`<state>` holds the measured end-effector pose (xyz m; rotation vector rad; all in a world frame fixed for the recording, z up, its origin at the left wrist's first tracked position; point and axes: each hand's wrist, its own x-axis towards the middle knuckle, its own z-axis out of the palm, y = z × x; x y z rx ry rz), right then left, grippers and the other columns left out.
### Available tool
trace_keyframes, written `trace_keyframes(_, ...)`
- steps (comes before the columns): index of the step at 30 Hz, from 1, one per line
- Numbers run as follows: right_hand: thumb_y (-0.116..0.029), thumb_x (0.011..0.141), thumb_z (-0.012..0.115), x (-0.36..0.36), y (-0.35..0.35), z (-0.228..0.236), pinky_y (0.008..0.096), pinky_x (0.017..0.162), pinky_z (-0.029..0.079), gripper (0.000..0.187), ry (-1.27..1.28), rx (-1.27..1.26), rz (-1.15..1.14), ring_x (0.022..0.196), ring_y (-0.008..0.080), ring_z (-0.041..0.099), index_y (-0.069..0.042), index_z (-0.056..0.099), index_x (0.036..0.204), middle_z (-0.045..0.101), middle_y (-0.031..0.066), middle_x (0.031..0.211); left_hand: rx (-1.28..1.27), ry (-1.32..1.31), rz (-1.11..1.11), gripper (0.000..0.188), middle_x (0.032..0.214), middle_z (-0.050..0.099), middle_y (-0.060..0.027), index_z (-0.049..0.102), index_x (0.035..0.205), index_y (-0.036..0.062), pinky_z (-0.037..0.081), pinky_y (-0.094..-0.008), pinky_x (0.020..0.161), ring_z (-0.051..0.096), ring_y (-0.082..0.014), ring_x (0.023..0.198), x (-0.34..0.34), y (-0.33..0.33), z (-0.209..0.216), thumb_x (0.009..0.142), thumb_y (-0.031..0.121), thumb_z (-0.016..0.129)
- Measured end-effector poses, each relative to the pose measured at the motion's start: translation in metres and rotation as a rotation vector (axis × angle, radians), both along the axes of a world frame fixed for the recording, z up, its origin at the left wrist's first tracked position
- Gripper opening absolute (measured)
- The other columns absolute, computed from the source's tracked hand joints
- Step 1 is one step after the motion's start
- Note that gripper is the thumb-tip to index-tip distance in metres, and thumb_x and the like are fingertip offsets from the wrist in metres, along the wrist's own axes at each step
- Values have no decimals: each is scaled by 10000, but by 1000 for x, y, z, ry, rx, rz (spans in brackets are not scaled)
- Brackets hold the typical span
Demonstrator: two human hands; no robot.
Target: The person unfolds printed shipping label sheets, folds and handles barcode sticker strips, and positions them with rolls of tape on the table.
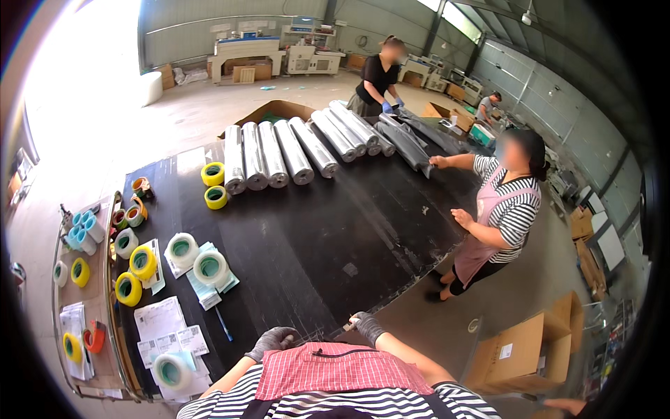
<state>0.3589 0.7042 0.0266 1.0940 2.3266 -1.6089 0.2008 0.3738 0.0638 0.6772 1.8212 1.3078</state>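
Note:
My left hand (273,340), in a grey glove, rests at the near edge of the black-topped table (307,237) with its fingers loosely bent and apart, holding nothing visible. At the table's near edge to the right, my right hand (366,325) wears a grey glove with bare fingertips. Its fingers are curled in, and whatever may lie between them is too small to make out. A blue pen (224,325) lies up and left of my left hand. Farther left are white printed sheets (159,320) with a clear tape roll (172,371) on them.
Silver film rolls (276,155) line the table's far side. Yellow tape rolls (143,262) stand left, beside a wire-sided cart (84,293). At right, a person in a pink apron (488,216) touches dark sheeting (408,143); another person (380,80) handles its far end. Cardboard boxes (520,353) stand lower right.

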Motion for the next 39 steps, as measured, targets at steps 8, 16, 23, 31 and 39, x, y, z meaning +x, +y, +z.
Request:
trace_keyframes(8, -199, 977, 576, 34, -31, 0, 340, 750, 551, 219, 126, 38, -228, 785, 189, 688, -31, 695, 1054, 738, 107, 889, -136, -14, -99, 285, 1166, 705, -132, 661, 1264, 41, 547, -343, 902, 666, -231, 1054, -23, 1, 41, 1007, 156, 620)
trace_keyframes(16, -326, 957, 599, 169, -50, -39, 363, 683, 559, 289, -66, 80, -312, 746, 211, 695, -65, 723, 967, 747, 93, 865, -31, 496, -267, 313, 1200, 657, -154, 699, 1195, 101, 495, -425, 1006, 596, -355, 1181, -52, 21, 8, 891, 175, 680)
trace_keyframes(23, -440, 899, 561, 224, -63, -49, 436, 726, 559, 392, -601, 355, 234, 850, 314, 716, -101, 758, 907, 746, 136, 943, -107, 780, -235, 592, 1456, 506, -110, 581, 1366, 146, 304, -502, 1168, 406, -337, 1392, -49, 21, -34, 809, 302, 703)
trace_keyframes(31, -402, 845, 582, 214, -49, -74, 459, 742, 554, 352, -462, 380, 374, 866, 349, 705, -100, 758, 881, 731, 163, 938, -115, 929, -212, 645, 1494, 458, -97, 536, 1398, 146, 241, -543, 1199, 358, -327, 1434, -37, 14, -42, 787, 281, 693)
trace_keyframes(39, -378, 825, 619, 175, -34, -70, 462, 767, 542, 317, -301, 280, 93, 897, 380, 691, -96, 754, 877, 721, 184, 932, -111, 978, -192, 632, 1478, 479, -109, 554, 1381, 138, 251, -541, 1196, 375, -335, 1424, -32, 18, -34, 779, 277, 690)
